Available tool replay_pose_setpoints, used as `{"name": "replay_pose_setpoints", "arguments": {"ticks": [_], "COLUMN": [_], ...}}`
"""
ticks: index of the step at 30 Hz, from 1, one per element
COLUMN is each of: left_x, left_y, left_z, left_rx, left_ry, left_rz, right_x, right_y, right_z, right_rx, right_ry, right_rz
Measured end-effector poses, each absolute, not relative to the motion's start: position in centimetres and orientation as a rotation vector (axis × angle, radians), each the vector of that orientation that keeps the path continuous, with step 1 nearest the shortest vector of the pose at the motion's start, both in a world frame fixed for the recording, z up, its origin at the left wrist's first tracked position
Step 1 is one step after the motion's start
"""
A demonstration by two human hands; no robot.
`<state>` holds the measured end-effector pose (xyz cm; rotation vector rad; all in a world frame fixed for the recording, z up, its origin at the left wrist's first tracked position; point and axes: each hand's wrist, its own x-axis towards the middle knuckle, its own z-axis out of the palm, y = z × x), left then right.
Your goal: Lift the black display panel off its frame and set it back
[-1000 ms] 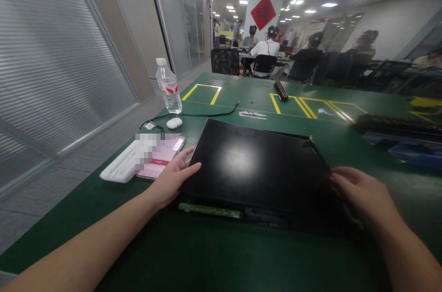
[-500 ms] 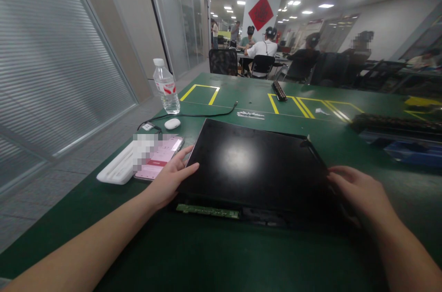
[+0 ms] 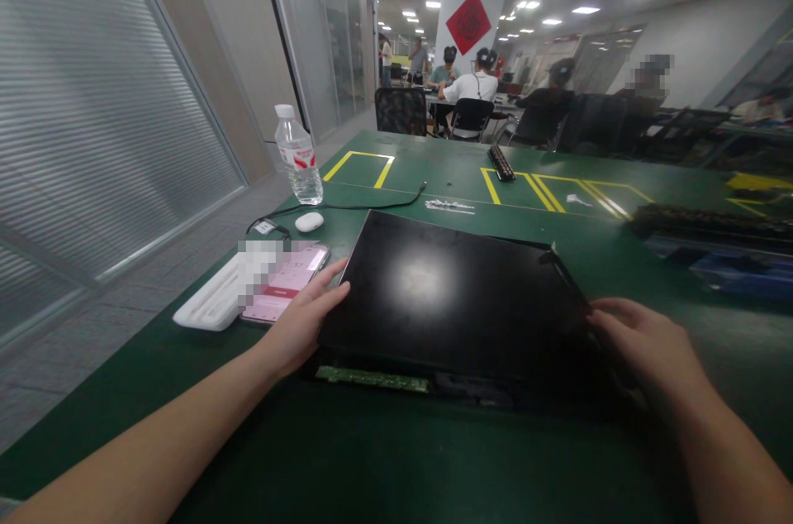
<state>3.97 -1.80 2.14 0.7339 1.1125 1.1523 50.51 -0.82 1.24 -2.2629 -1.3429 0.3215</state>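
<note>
Black panel [image 3: 446, 292] stays; left hand [image 3: 297, 330] slid to edge.

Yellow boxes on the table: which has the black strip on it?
The second from left, beyond the black panel: the black strip lies on its far-left corner. The leftmost is bare.

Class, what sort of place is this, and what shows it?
Probably an electronics assembly or repair workshop: a long green work table marked with yellow tape boxes, a flat black screen panel with a bare green circuit strip.

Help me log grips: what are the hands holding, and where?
The black display panel: left hand on its left edge, right hand on its right edge.
</note>
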Motion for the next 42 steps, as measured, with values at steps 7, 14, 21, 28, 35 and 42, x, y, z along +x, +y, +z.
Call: {"name": "replay_pose_setpoints", "arguments": {"ticks": [7, 14, 21, 28, 35, 42], "left_x": [3.5, 2.7, 2.0, 0.9, 0.9, 0.6], "left_y": [-1.6, -1.4, -0.8, -0.1, 0.1, 0.3], "left_z": [2.1, 1.3, 0.0, -1.5, -1.2, -1.7], "left_rx": [0.811, 1.012, 1.297, 1.587, 1.767, 1.864], "left_ry": [1.121, 1.248, 1.343, 1.48, 1.567, 1.637], "left_rz": [1.224, 1.219, 1.122, 0.994, 0.815, 0.733], "right_x": [49.7, 50.0, 49.9, 49.4, 48.9, 49.1], "right_y": [-0.9, -0.8, -0.9, -1.1, -0.9, -0.9], "right_z": [2.1, 1.9, 2.0, 2.5, 3.0, 2.9], "right_rx": [-2.293, -2.271, -2.275, -2.296, -2.319, -2.332], "right_ry": [-1.286, -1.313, -1.32, -1.303, -1.271, -1.241], "right_rz": [0.385, 0.35, 0.338, 0.361, 0.365, 0.398]}}
